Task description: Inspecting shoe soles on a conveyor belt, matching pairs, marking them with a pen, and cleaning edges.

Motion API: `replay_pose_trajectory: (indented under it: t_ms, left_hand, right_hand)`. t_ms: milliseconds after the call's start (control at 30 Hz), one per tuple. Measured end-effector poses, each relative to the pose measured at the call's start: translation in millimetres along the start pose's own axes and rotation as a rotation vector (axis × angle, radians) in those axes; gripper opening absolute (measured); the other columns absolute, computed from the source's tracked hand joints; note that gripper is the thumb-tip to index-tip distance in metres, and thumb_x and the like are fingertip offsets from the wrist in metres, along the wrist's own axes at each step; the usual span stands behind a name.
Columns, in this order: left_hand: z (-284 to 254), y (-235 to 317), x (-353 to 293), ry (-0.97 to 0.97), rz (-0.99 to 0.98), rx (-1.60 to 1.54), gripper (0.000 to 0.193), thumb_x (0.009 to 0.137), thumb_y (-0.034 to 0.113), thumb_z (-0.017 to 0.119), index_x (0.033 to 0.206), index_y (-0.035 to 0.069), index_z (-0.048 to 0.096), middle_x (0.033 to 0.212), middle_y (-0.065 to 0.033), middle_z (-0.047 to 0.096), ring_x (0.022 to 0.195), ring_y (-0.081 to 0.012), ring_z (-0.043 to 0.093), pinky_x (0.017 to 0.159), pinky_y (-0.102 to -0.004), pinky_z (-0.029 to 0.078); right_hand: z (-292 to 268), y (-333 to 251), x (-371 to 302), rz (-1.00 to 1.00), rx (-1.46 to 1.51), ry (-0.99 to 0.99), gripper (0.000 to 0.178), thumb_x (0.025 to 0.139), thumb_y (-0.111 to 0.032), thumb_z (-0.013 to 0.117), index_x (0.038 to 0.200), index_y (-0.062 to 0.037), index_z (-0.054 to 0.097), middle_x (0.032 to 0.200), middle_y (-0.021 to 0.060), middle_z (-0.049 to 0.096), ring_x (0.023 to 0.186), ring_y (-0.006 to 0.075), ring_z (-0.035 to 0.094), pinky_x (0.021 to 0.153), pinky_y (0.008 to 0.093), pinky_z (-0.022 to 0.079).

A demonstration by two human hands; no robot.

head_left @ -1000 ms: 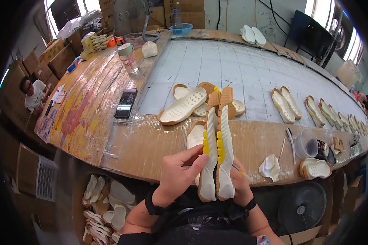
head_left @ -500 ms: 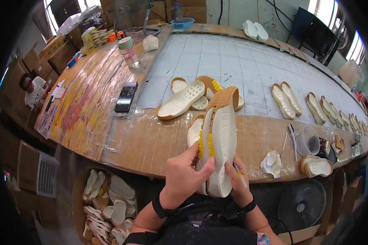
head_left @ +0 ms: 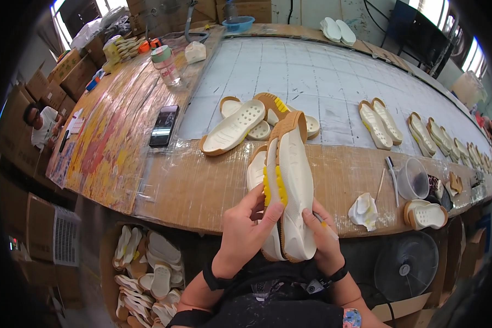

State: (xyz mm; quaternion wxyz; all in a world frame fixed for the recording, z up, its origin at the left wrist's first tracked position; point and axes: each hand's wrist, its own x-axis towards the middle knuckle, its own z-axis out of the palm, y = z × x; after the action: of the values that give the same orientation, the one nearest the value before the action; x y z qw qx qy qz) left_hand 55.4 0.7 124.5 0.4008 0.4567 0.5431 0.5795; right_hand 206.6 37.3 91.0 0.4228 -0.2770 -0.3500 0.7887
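In front of me I hold a pair of cream shoe soles [head_left: 296, 188] with tan bottoms and yellow side patches, upright and pressed together. My left hand [head_left: 241, 232] grips their left side, thumb and fingers about the yellow patches. On the right, my right hand [head_left: 325, 243] closes round the lower end; a thin pale stick with a yellow part [head_left: 326, 226] is tucked in its fingers, its kind unclear. Just behind the pair, another sole [head_left: 255, 170] is partly hidden. Several loose soles [head_left: 235, 127] lie in a heap farther back on the table.
Pairs of soles [head_left: 381, 124] stand in a row to the right. Nearby are a clear plastic cup [head_left: 413, 179], a toothbrush-like stick [head_left: 392, 177] and crumpled white paper [head_left: 363, 212]. A phone [head_left: 164, 127] and bottle [head_left: 165, 65] lie left. Below are a box of soles [head_left: 106, 262] and a fan [head_left: 405, 268].
The view has shifted slightly, so the table things sit a little higher and further left. Both hands still hold the pair of soles, turned slightly.
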Motion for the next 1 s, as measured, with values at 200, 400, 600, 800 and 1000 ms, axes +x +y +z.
replay_pose_trajectory:
  t_ms: [200,400,600,800,1000]
  left_hand:
    - [12.5,-8.7,2.2,-0.049,-0.077,-0.309,0.061,0.078,0.019,0.066,0.125,-0.003,0.033,0.114,-0.0176,0.05,0.102,-0.0186,0.053,0.083,-0.0305,0.045]
    - [24.5,-2.9,2.2,0.0,-0.051,0.004,0.058,0.075,0.007,0.062,0.123,-0.005,0.03,0.109,-0.016,0.05,0.1,-0.0184,0.052,0.083,-0.0283,0.044]
    - [28.2,-11.8,-1.4,0.037,-0.006,0.026,0.059,0.075,0.007,0.063,0.122,-0.005,0.03,0.108,-0.0169,0.051,0.098,-0.0188,0.053,0.082,-0.0288,0.045]
    - [31.5,-13.4,-8.3,-0.036,0.018,-0.096,0.067,0.077,0.013,0.066,0.128,-0.003,0.025,0.111,-0.0173,0.051,0.1,-0.0192,0.053,0.083,-0.0287,0.045]
    - [29.2,-4.6,-10.2,-0.066,-0.071,-0.238,0.068,0.079,0.014,0.065,0.13,-0.001,0.022,0.111,-0.0152,0.052,0.101,-0.0178,0.052,0.085,-0.0282,0.044]
  right_hand:
    - [-1.6,3.9,-2.8,-0.139,-0.175,0.038,0.041,0.089,-0.008,0.045,0.128,0.0023,0.036,0.118,0.0076,0.049,0.104,0.0112,0.047,0.088,0.0239,0.038]
    - [-3.4,7.3,-10.1,-0.178,-0.291,0.05,0.041,0.09,-0.007,0.044,0.129,0.0019,0.035,0.119,0.0077,0.049,0.105,0.011,0.046,0.088,0.0234,0.037]
    - [-5.6,12.0,-12.2,-0.218,-0.274,0.093,0.041,0.089,-0.007,0.045,0.129,0.0021,0.036,0.119,0.0078,0.049,0.105,0.0121,0.047,0.089,0.0247,0.037]
    - [-14.9,4.5,-14.4,-0.121,-0.086,0.096,0.042,0.088,-0.007,0.047,0.128,0.0022,0.036,0.119,0.0091,0.049,0.106,0.0136,0.048,0.088,0.0257,0.039]
    - [-12.9,-1.0,-16.8,-0.09,-0.095,0.052,0.043,0.087,-0.011,0.048,0.126,0.0027,0.037,0.116,0.0134,0.051,0.102,0.0197,0.053,0.087,0.0293,0.043]
